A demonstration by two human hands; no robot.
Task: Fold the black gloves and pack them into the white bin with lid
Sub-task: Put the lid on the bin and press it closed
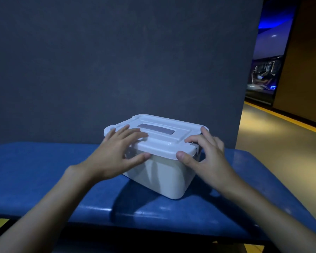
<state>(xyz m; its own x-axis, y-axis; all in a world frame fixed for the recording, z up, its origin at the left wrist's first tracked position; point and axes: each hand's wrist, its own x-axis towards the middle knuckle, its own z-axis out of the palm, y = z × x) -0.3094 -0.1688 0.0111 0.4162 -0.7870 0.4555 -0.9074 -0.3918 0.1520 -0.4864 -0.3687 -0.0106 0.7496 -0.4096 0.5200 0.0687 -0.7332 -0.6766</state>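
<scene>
The left hand (115,152), fingers flat, is pressing the lid (164,143) while the right hand (208,156) is gripping its edge, apparently sealing the bin (162,176)

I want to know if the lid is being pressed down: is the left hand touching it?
Touching. The head view shows the left hand with straight fingers lying flat on top of the lid, no gap visible.

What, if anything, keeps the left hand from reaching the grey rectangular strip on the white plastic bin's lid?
Likely nothing, so yes: the left hand rests on the white plastic lid, fingertips just short of the uncovered grey rectangular strip.
</scene>
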